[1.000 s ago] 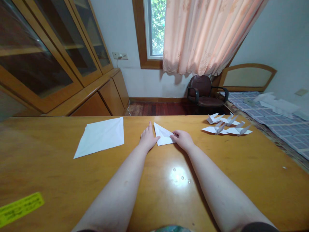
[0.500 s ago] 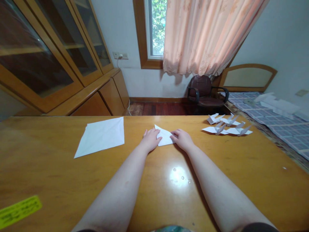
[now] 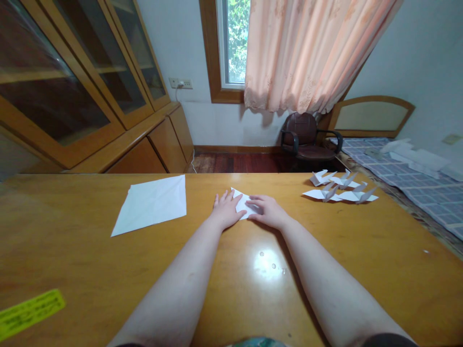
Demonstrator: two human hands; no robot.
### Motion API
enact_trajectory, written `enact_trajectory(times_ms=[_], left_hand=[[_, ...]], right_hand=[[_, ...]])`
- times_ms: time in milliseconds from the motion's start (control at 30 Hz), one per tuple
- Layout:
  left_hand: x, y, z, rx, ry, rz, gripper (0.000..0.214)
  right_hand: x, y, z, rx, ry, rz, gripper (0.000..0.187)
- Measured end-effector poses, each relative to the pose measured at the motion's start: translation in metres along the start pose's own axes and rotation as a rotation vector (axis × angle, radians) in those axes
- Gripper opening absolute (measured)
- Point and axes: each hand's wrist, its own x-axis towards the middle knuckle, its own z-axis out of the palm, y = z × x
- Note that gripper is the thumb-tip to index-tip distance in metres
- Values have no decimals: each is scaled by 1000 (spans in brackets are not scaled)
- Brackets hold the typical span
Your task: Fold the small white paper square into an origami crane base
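Observation:
A folded piece of white paper (image 3: 241,203) lies on the wooden table between my hands, its pointed corner toward the far edge. My left hand (image 3: 227,210) rests flat on the paper's left side with its fingers spread. Over the right part of the paper is my right hand (image 3: 266,211), thumb and fingers apart, with the fingertips at the paper's surface. My hands cover both sides of the paper, so its full outline is hidden.
White paper sheets (image 3: 154,203) lie to the left on the table (image 3: 108,279). Several folded paper cranes (image 3: 356,195) stand at the far right. A yellow label (image 3: 31,313) is at the near left. Beyond the table are a chair (image 3: 307,137) and a bed (image 3: 408,164).
My right hand has moved left over the paper and its fingers have opened from a pinch at the right edge. My left hand's fingers have spread wider.

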Motion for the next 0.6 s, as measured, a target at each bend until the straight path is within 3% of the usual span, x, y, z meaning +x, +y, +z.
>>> enact_trajectory(times_ms=[100,367,600], left_hand=[[-1,0,1,17,-21,-18,81],[-3,1,-2,3,-25,-35,85],[-6,5,-9,13,72,-52,49]], right_hand=[[-1,-3,3,16,-70,-41,72],[1,-1,4,33,-81,-21,66],[3,2,5,111,-62,-13,47]])
